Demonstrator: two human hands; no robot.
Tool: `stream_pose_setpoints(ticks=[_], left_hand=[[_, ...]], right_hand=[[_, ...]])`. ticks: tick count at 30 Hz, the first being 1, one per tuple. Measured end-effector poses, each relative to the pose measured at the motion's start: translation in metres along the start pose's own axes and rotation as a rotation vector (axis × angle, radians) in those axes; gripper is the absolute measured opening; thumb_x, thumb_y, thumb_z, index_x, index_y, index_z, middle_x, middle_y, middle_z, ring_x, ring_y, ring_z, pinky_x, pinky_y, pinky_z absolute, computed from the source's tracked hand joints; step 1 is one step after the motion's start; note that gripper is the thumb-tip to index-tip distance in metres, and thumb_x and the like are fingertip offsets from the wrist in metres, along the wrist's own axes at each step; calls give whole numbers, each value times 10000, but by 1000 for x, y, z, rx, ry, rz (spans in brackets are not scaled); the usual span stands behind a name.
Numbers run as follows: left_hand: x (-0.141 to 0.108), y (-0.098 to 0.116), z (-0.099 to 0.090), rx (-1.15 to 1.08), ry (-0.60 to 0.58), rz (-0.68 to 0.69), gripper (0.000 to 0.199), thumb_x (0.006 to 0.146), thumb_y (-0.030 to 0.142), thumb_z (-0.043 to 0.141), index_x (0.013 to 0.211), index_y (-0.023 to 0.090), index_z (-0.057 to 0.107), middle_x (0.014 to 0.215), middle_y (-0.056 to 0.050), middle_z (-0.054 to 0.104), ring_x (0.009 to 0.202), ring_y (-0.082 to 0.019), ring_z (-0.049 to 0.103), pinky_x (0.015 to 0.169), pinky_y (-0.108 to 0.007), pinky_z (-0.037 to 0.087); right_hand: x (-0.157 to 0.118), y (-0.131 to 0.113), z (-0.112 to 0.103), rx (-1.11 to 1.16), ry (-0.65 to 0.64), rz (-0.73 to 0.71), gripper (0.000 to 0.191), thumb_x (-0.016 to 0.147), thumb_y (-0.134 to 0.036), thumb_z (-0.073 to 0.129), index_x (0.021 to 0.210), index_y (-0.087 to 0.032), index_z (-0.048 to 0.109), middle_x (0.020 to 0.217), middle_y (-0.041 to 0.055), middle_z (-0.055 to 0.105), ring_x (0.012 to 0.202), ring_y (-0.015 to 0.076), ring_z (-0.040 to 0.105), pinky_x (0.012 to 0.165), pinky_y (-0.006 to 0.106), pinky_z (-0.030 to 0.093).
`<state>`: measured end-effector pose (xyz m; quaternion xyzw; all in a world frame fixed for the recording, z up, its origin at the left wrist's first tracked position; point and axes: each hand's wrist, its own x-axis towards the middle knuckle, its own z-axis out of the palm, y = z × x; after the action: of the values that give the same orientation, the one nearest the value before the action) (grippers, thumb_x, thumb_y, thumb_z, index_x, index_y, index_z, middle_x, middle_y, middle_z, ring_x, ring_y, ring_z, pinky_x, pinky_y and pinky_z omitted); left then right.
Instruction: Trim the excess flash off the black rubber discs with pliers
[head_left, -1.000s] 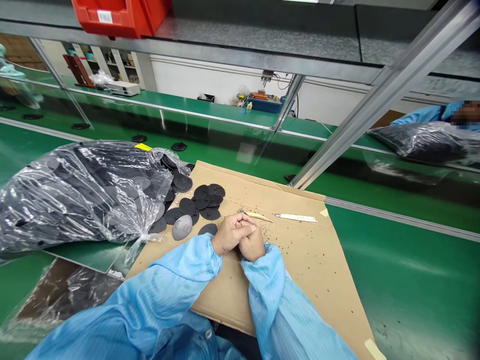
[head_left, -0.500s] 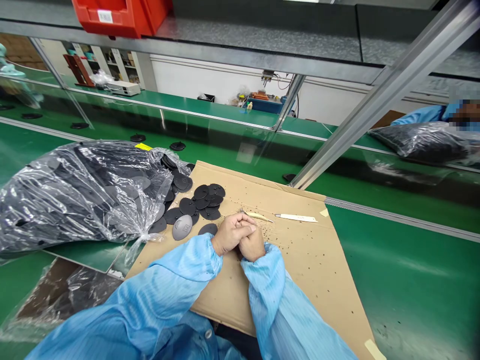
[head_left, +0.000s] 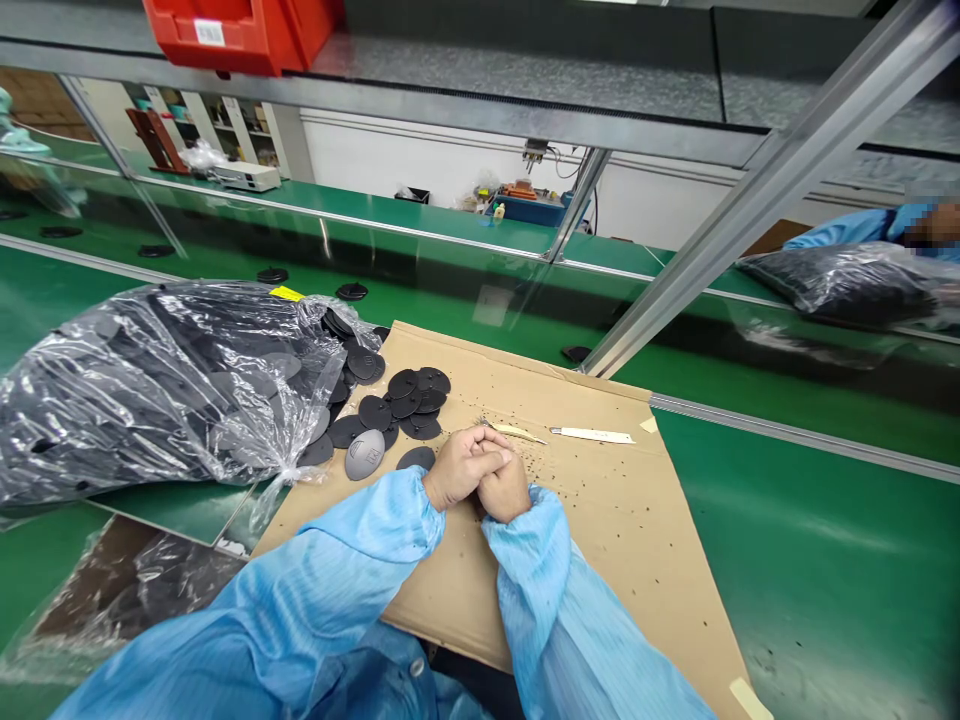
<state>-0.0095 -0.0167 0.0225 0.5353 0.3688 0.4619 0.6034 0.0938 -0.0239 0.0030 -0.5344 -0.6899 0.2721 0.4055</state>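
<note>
the left hand and the right hand rest pressed together on a cardboard sheet, the left folded over the right; both grips are closed in that clasp, with nothing showing between them, though i can't tell whether the fingers hide something small; light blue sleeves cover both arms up to the wrists; at ten o'clock from the hands, close by, lies a loose cluster of black oval discs, some overlapping; one black oval disc sits just beside the left hand at eleven o'clock; a grey oval disc with a raised mark lies at the near edge of the cluster, at nine o'clock from the hands; further out at nine o'clock, a clear plastic bag stuffed with more discs slumps over the sheet's edge, a yellow tag on top; at one o'clock, a slim pale blade lies almost touching the knuckles, with a white strip tool further along in line with it; dark crumbs are scattered across the cardboard around two and three o'clock; the sheet sits on a green bench; at two o'clock, beyond an aluminium rail, a co-worker's blue sleeve shows behind another plastic bag of dark pieces.
</note>
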Motion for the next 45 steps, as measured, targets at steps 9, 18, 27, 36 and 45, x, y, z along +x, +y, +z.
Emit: stream_pose_setpoints(ticks=[9,18,27,36,45], left_hand=[[0,0,0,12,7,3,276,686,328,705,861,116,678,873,-83,688,811,-176,617,816,-300,475],[0,-1,0,15,6,7,223,694,270,678,855,115,673,881,-85,688,812,-173,617,816,-298,475],[0,-1,1,-6,11,-1,247,687,301,698,857,122,680,868,-78,695,820,-177,623,800,-294,480],[0,-1,0,-7,3,-8,232,690,272,686,859,115,671,873,-85,691,820,-180,625,782,-286,475],[0,-2,0,-13,0,-11,241,691,274,690,866,109,675,872,-85,690,820,-180,622,802,-295,476]], right_hand=[[0,0,0,-9,-4,-2,316,846,-361,401,596,-199,503,612,49,599,588,170,567,532,265,405],[0,2,0,1,-21,13,317,851,-364,404,610,-197,523,632,53,608,603,169,569,552,266,415],[1,2,0,0,-7,-21,299,840,-340,402,593,-201,499,597,37,584,578,163,553,524,260,394],[1,2,0,7,-13,-3,299,841,-345,409,603,-198,515,619,51,602,600,176,571,543,270,414],[1,4,1,5,-24,6,298,841,-351,406,606,-200,511,623,52,603,600,175,567,546,275,415]])
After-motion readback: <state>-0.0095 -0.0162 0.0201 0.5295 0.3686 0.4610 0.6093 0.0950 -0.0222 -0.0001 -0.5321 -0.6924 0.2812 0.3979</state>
